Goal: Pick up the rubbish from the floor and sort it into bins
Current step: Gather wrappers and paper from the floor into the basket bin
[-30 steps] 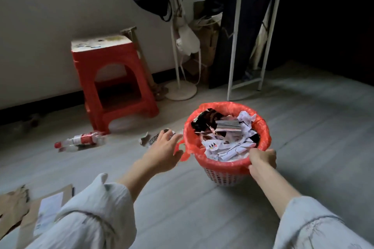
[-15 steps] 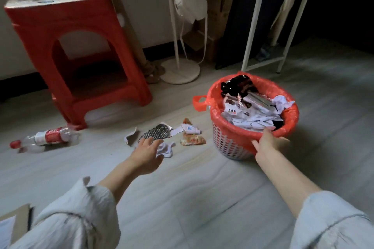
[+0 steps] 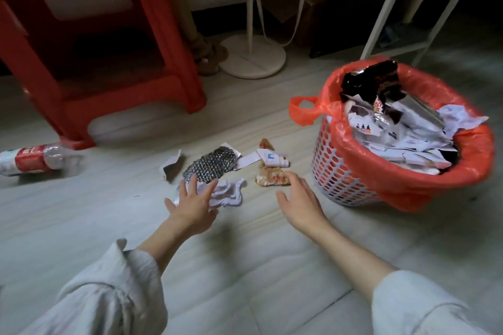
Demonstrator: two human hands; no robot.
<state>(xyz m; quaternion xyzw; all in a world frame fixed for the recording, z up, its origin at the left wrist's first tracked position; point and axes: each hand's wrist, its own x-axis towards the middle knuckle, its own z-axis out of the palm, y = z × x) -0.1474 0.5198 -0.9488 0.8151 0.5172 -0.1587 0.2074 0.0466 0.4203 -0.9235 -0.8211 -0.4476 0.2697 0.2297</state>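
A pale grey plank floor point(image 3: 272, 266) filled most of the view, running back to a light wall with a dark skirting strip. The largest thing on it was a red plastic stool point(image 3: 114, 95) at the upper left, its top cut off by the frame. To the right stood a white perforated plastic bin lined with an orange-red bag point(image 3: 408, 168), heaped with torn white paper, silver foil and a black wrapper. Behind were the round white base of a floor stand point(image 3: 253, 58), a brown cardboard box and the legs of a white metal rack point(image 3: 392, 5), whose upper parts were cut off; the far right corner was too dark to make out. A crushed clear plastic bottle with a red label point(image 3: 32, 160) lay at the left edge, partly out of frame, its printing too blurred to read. Between stool and bin lay the loose rubbish: a silver embossed foil wrapper point(image 3: 211, 167), a crumpled white tissue point(image 3: 227, 193), a torn scrap of white paper point(image 3: 172, 168), a small white carton bearing a blue mark point(image 3: 272, 159), its lettering illegible, and an orange-patterned clear snack wrapper point(image 3: 272, 177). The left hand point(image 3: 192, 208) hovered with fingers spread over the tissue and foil, holding nothing. The right hand point(image 3: 300, 202) was likewise open and empty, fingertips close to the snack wrapper.
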